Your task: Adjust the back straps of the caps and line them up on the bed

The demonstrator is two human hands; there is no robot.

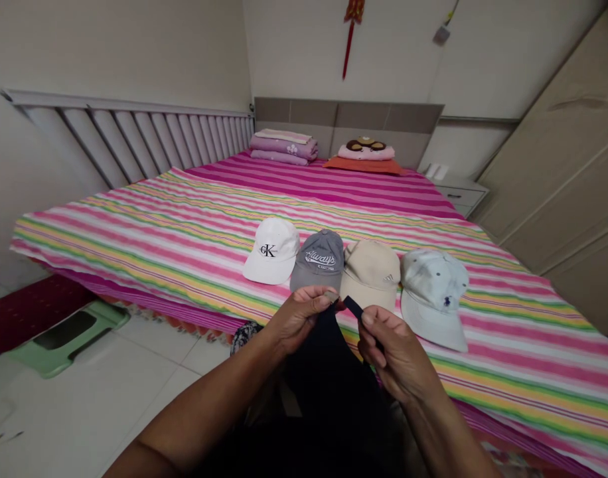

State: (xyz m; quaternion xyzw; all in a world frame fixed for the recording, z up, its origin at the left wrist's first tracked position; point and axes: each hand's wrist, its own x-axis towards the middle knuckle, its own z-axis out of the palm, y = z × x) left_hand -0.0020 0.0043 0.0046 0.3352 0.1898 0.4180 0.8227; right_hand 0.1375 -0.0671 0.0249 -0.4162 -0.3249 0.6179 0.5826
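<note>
Left hand (299, 320) closed, pinching the end of a dark fabric strap with a small metal tab (330, 297); right hand (396, 352) closed, pinching the strap's other end (354, 307). Strap joins a dark cloth item (328, 378) hanging below both hands, exact kind hard to tell. Just past the hands, in a row on a striped bedsheet (149, 252): white CK cap (271, 251), grey cap (318, 260), beige cap (371, 273), pale blue cap (433, 299).
</note>
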